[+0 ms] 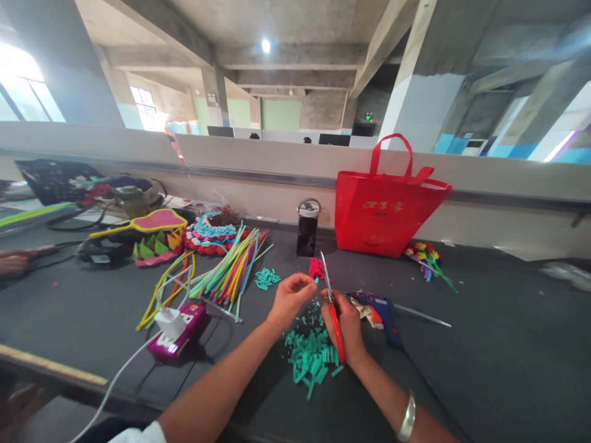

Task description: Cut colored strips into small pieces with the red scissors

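My left hand [292, 299] pinches a small teal piece [316, 280] between thumb and fingertips. Close beside it on the right, my right hand [347, 326] is closed around red-handled scissors [337, 332], whose blades point up and away from me. Beneath and between the hands lies a loose heap of teal cut pieces [312, 358]. A smaller pile of teal pieces [267, 279] sits to the left, and a little pink-red pile [316, 268] is just beyond my left fingertips.
Coloured pipe cleaners [233, 264] and a purple power block [180, 332] with a white cable are at the left. Behind stand a dark bottle [307, 231] and a red bag [388, 212]. A blue glue gun [385, 314] lies right. Another person's hand [16, 261] shows far left.
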A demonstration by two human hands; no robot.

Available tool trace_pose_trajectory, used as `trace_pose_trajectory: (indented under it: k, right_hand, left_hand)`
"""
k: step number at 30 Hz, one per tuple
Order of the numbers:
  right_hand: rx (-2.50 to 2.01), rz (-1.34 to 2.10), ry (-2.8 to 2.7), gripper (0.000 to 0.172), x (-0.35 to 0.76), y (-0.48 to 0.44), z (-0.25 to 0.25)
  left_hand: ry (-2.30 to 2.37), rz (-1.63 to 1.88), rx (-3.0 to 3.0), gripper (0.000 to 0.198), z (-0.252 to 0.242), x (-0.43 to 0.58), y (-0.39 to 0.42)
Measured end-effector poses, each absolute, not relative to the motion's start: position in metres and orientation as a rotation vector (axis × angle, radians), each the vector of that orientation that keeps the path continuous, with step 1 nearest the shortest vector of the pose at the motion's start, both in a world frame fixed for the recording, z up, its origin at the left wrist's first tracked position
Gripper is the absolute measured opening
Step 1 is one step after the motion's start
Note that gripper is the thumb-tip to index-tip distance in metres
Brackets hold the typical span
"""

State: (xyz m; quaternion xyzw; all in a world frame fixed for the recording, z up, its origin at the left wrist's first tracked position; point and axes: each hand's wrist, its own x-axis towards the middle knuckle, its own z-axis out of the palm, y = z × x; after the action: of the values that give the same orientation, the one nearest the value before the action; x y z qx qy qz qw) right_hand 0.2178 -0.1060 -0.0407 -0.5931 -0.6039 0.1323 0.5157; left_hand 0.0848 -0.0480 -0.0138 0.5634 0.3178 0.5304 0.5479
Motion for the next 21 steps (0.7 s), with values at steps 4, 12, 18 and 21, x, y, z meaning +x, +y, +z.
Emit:
trace_pose_trajectory:
  k: [4,12,18,21]
  right_hand:
    - [-1.408,0.302,-1.430,0.025,0.219,-0.107,-0.040]
    - [-1.619,0.171,-1.511,0.033,0.223,-0.108,-0.036]
    - [-1.763,0.060,-1.541,0.035,0.229,-0.105,-0.040]
    - [-1.773,0.078,-1.536,0.035,0.229,-0.105,-0.038]
  left_hand:
    - [0.996,1.379,1.664,0.008,-0.017,0.079,-0.037]
    - [1.374,1.537,1.867,0.007,-0.024,0.052,0.000]
    - [1.701,1.393,1.829,0.012,-0.033,0.027,0.026]
    - [1.794,1.326,1.823,0.014,-0.039,0.021,0.031]
